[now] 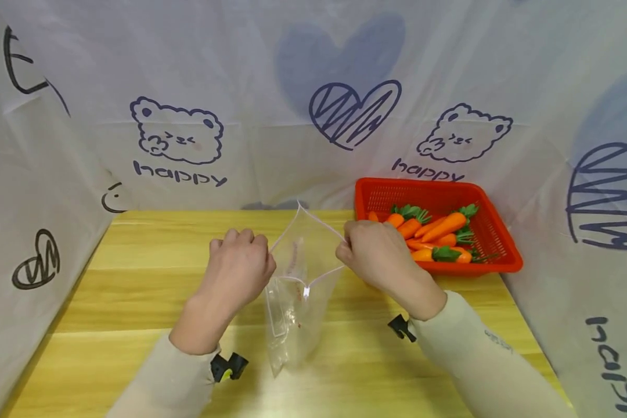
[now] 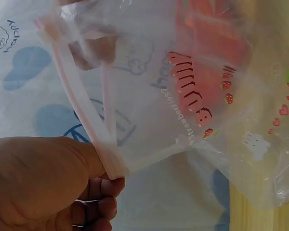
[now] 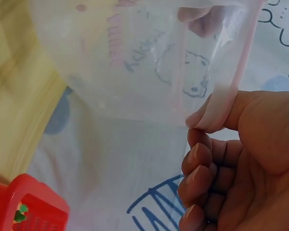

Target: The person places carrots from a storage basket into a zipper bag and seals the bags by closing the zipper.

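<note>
A clear zip bag (image 1: pixel 298 290) with pink printing hangs upright above the wooden table (image 1: pixel 136 302), its mouth pulled open. My left hand (image 1: pixel 237 264) pinches the left side of the bag's rim (image 2: pixel 94 139). On the other side my right hand (image 1: pixel 373 252) pinches the rim (image 3: pixel 221 108) between thumb and forefinger. The bag (image 2: pixel 183 96) fills the left wrist view, its strawberry print showing, and the same bag (image 3: pixel 135 62) spreads across the top of the right wrist view. Nothing shows inside it.
A red plastic basket (image 1: pixel 493 232) with several toy carrots (image 1: pixel 439 229) stands at the right rear of the table, close behind my right hand; its corner (image 3: pixel 29 202) shows in the right wrist view. White printed sheets (image 1: pixel 313 104) wall in the table on three sides.
</note>
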Tool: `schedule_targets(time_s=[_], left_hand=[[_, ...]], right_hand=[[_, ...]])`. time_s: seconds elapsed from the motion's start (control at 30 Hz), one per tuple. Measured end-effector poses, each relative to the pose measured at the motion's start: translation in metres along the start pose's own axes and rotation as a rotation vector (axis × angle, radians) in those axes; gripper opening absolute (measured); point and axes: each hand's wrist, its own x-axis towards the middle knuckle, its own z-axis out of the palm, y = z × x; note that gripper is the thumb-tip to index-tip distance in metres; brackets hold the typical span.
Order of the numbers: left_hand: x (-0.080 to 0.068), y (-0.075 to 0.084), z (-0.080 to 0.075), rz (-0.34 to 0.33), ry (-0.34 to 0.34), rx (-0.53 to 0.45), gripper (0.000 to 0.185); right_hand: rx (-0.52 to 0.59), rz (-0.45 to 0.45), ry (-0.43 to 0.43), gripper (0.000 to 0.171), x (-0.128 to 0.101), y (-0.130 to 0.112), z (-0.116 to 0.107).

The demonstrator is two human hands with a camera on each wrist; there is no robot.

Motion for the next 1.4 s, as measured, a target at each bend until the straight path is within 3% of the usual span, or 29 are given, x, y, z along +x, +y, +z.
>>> schedule_targets(time_s=[0.2,0.4,0.53,0.67,1.07,1.4], left_hand=[[-0.006,0.008,0.008,0.006,0.032,-0.024,0.029],[-0.008,0.009,0.017,0.094,0.215,-0.004,0.033],[-0.009,0.009,0.023,0.144,0.272,-0.013,0.033],[-0.009,0.009,0.024,0.132,0.261,-0.039,0.033],[-0.021,0.001,0.025,0.043,0.13,-0.095,0.026],[-0.016,0.006,0.026,0.023,0.073,-0.145,0.022]], right_hand=[[-0.006,-0.031,0.037,0.026,-0.007,0.004,0.006],[-0.047,-0.067,0.115,0.027,-0.013,0.01,0.017],[-0.056,-0.098,0.131,0.026,-0.015,0.013,0.024],[-0.049,-0.104,0.14,0.025,-0.017,0.014,0.025],[0.009,-0.073,0.122,0.023,-0.012,0.003,0.028],[0.043,0.008,0.057,0.025,-0.011,0.001,0.024]])
